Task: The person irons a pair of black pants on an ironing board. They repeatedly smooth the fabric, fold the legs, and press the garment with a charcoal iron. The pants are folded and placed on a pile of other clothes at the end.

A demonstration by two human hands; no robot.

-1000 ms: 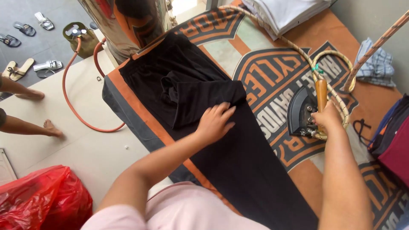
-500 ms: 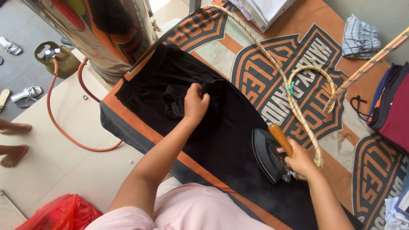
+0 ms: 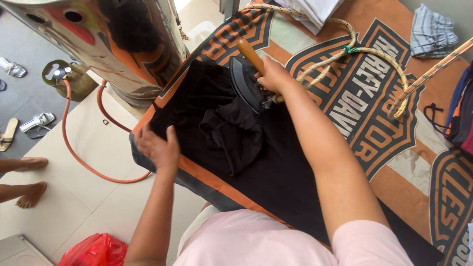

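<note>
On orange cloth, black garment (image 3: pixel 236 133) rumpled, iron (image 3: pixel 245 81) upon it

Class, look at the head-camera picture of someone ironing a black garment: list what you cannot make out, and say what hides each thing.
- Soleplate of the dark iron with wooden handle: head view, faces down on the black garment.
- Right hand fingers: curled under the handle.
- Orange-and-grey printed cover: cut off by the right edge and partly under the garment.
- Person standing at left: only bare feet show; the frame edge cuts the rest.
- Left hand palm: pressed against the garment's edge.
</note>
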